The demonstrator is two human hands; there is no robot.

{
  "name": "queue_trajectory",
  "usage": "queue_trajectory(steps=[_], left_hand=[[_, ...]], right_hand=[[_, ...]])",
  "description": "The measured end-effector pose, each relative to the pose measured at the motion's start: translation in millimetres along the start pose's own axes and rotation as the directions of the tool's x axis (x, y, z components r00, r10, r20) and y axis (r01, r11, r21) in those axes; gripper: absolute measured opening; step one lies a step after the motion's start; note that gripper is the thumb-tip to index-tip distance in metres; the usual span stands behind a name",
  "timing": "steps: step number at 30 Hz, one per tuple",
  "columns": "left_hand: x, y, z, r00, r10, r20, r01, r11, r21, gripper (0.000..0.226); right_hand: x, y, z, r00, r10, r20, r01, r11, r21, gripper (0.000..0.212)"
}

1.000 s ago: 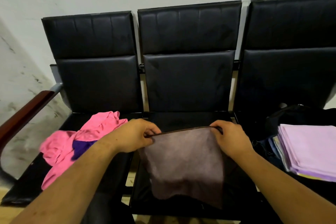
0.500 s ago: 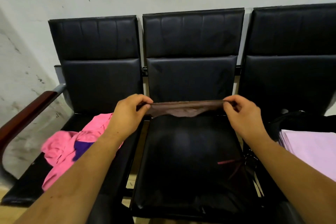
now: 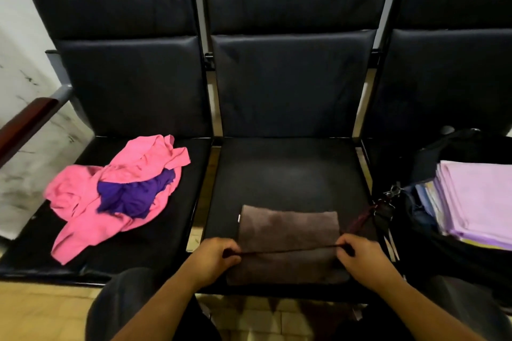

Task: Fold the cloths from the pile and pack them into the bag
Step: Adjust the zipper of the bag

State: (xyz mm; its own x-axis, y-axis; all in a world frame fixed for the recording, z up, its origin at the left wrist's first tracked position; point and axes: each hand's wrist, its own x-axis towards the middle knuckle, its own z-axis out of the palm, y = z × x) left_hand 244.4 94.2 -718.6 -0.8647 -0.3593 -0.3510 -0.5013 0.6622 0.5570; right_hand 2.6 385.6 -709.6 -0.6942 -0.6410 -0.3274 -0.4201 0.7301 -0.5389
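A brown cloth [image 3: 289, 230] lies on the front half of the middle seat [image 3: 288, 174], its far part flat. My left hand [image 3: 213, 257] and my right hand [image 3: 363, 257] each pinch a near corner, holding the near edge taut and slightly lifted. On the left seat is the pile: a crumpled pink cloth [image 3: 91, 219] with a purple cloth [image 3: 133, 196] on top. On the right seat an open black bag [image 3: 432, 232] holds a stack of folded lilac cloths [image 3: 482, 202].
Three joined black padded chairs stand against a white wall. A wooden armrest [image 3: 25, 127] juts out at the far left. Keys on a dark red strap [image 3: 385, 202] hang from the bag's left side. Tiled floor shows below the seats, with my knees at the bottom.
The brown cloth, held stretched in the air before the backrest half a second ago, now lies on the middle seat. Both hands came down and toward me, still pinching its edge.
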Motion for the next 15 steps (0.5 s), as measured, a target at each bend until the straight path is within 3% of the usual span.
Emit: queue_trajectory(steps=[5,10,15], left_hand=[[47.3,-1.7,-16.8,0.989,-0.075,-0.128,0.055,0.986,-0.154,0.009],[93.4,-6.9,-13.4,0.979,-0.123,-0.160,0.098,0.984,-0.151,0.023],[125.9,-10.1,1.4,0.955,-0.219,-0.200,0.190,0.969,-0.156,0.015]], right_hand=[[43.5,-0.4,-6.4,0.994,0.021,-0.105,-0.021,1.000,0.001,0.006],[81.1,12.5,5.8,0.986,0.087,-0.141,-0.087,0.996,0.008,0.010],[105.9,24.2,16.3,0.981,0.127,-0.148,-0.124,0.992,0.025,0.006]])
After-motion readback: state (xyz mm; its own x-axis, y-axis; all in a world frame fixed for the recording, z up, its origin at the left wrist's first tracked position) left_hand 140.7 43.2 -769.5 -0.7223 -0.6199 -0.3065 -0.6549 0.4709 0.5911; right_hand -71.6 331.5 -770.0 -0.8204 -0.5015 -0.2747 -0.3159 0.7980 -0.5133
